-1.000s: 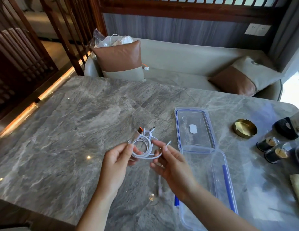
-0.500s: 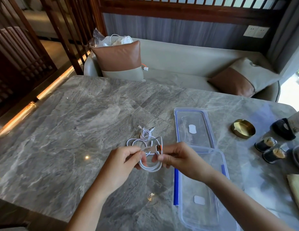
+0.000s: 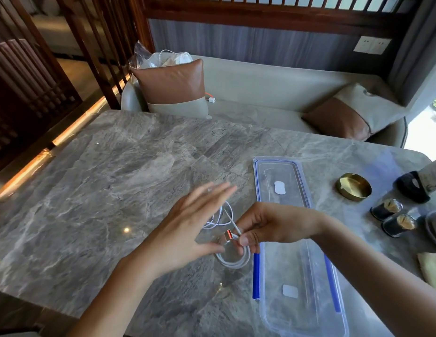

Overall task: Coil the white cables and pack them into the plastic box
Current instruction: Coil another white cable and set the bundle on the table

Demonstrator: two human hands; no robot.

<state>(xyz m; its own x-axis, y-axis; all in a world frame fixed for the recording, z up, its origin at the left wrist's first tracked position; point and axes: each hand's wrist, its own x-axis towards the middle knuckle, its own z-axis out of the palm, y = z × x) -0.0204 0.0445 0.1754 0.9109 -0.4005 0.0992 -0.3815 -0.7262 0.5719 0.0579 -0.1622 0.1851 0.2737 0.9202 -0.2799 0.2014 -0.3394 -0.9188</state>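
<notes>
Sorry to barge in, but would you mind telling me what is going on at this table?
A person is handling a white cable above a marble table. The right hand pinches the coiled loops near the orange-tipped plug, while the left hand is spread open beside them, gripping nothing. The clear box stands open to the right and looks empty, with its lid lying just beyond it. Nothing is packed yet.

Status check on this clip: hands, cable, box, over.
Left hand open, fingers spread. Right hand pinches white cable near its plug, loops gathered. Plastic box open beside it, no cable inside. Path clear.
</notes>
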